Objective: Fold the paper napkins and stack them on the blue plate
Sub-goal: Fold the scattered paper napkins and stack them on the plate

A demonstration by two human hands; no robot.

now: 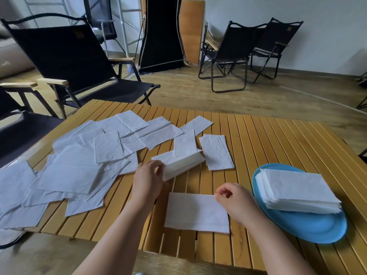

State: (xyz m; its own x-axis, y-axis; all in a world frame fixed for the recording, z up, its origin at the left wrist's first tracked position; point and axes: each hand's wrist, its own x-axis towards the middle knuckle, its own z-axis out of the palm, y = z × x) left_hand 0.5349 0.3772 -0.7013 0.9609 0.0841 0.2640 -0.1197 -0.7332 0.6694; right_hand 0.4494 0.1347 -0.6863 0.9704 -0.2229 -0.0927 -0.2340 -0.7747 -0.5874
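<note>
Napkins part-folded; folding step in hand at the near table edge.

One folded napkin [196,212] was observed flat on the slatted table [278,139], its upper right corner pinched in the grip of the right hand [235,201], fingers closed together on the paper. The left hand [148,176] was seen with fingers curled on the end of a thick napkin bundle [183,165] just beyond. A loose heap of unfolded napkins [79,161] was spread over the left of the table; a tall finished stack [297,190] was noted on the blue plate [309,227] at the right. It was judged that the pinched napkin is to be lifted next and squared onto the stack, edges aligned, without toppling it.
</note>
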